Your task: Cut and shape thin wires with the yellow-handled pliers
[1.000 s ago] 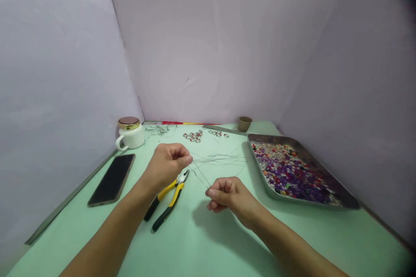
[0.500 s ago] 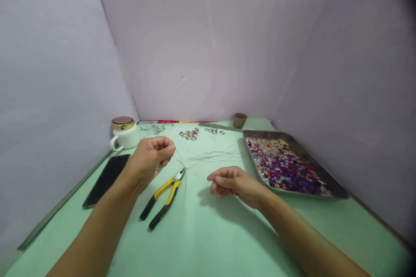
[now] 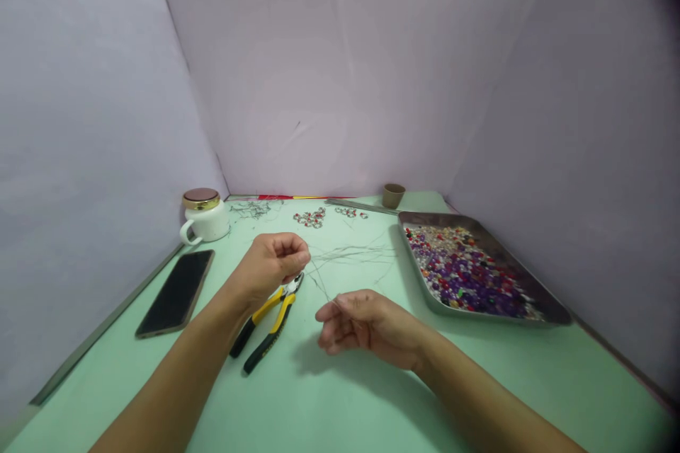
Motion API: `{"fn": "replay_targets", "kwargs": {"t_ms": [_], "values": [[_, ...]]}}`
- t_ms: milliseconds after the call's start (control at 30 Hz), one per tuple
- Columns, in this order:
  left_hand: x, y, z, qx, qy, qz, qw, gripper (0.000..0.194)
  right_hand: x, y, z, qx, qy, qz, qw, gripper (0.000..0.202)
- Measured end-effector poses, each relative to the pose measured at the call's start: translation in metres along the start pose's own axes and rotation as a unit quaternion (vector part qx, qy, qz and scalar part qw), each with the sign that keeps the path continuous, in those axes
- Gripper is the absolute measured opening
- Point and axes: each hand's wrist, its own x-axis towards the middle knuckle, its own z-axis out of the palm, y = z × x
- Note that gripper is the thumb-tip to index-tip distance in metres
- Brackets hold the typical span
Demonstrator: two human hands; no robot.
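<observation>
My left hand [image 3: 279, 265] is closed in a pinch on a thin wire [image 3: 320, 283], above the head of yellow and black pliers [image 3: 276, 318] that lie on the green table [image 3: 239, 410]. The wire slants down to my right hand [image 3: 366, 325], whose thumb and forefinger meet at its lower part. The other fingers of that hand are loosely curled. More thin wires [image 3: 355, 252] lie on the table beyond my hands.
At the right is a metal tray [image 3: 486, 316] of mixed beads. A phone [image 3: 178, 294] and a lidded white mug [image 3: 210, 221] are on the left. Behind are red-beaded pieces [image 3: 309, 218], tangled wire [image 3: 252, 209], and a small brown cup [image 3: 393, 196].
My left hand has moved right, over the pliers' head. My right hand has shifted left and nearer to me, and its thumb and forefinger have closed on the wire.
</observation>
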Motion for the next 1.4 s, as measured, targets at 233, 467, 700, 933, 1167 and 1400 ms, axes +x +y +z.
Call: {"fn": "replay_targets", "kwargs": {"t_ms": [233, 467, 700, 933, 1167, 1400], "values": [[-0.001, 0.001, -0.004, 0.054, -0.022, 0.015, 0.998, 0.009, -0.001, -0.002, -0.004, -0.054, 0.051, 0.017, 0.997, 0.025], [-0.002, 0.003, -0.006, 0.083, -0.050, -0.014, 0.995, 0.011, -0.003, -0.003, -0.007, -0.088, 0.033, 0.046, 0.994, 0.026], [-0.004, 0.009, -0.008, 0.145, -0.065, -0.032, 0.987, 0.007, -0.003, -0.004, -0.007, -0.119, 0.067, 0.020, 0.990, 0.026], [-0.005, 0.006, -0.002, 0.127, -0.025, -0.011, 0.992, 0.007, 0.000, -0.005, -0.002, -0.140, 0.121, 0.001, 0.983, 0.027], [-0.004, -0.002, 0.012, -0.008, 0.049, -0.016, 0.999, 0.010, 0.000, -0.006, 0.004, -0.160, 0.156, -0.068, 0.972, 0.023], [-0.005, -0.001, 0.013, 0.001, 0.078, -0.019, 0.997, 0.011, 0.001, -0.006, 0.008, -0.199, 0.178, -0.103, 0.958, 0.018]]}}
